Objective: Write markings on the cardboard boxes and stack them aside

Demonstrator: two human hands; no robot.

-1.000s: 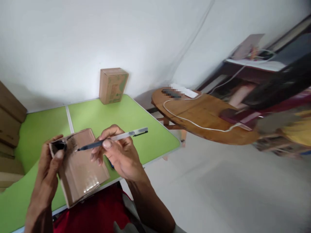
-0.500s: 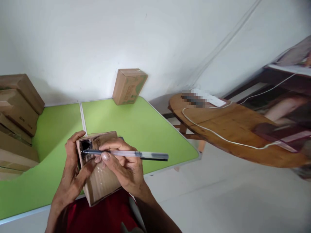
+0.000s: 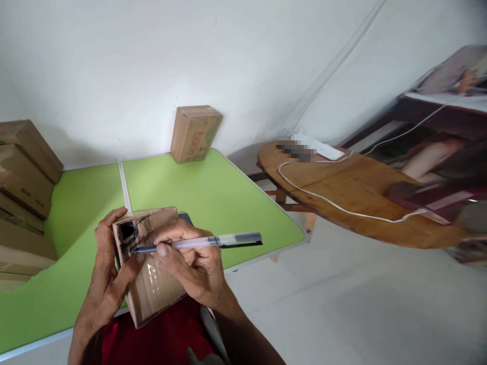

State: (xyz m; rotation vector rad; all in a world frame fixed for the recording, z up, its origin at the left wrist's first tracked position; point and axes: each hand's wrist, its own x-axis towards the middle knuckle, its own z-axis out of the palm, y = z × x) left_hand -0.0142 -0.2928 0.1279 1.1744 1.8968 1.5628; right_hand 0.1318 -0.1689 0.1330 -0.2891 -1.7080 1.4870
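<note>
My left hand [image 3: 110, 268] is closed around the left edge of a small cardboard box [image 3: 160, 289], its thumb lying over the top face. Black ink or a dark opening marks a patch [image 3: 128, 232] at the box's upper left corner, with dark smudges beside it. In my right hand [image 3: 194, 263] is a pen [image 3: 201, 242] with a clear barrel and its cap on the back end. The pen's tip rests at or just above the cardboard below the black patch, close to my left thumb. A dark flat object [image 3: 185, 218] shows partly behind the box.
A green table [image 3: 160, 177] carries a printed carton [image 3: 196, 134] against the wall and stacked cartons [image 3: 26, 187] at the left. To the right stands a wooden table [image 3: 342, 182] with a white cable [image 3: 335, 203] across it. Part of another person's arm or leg [image 3: 433, 157] shows beyond.
The pen tip has moved down from the black patch to the cardboard below it. The view has shifted slightly. Both hands keep their hold.
</note>
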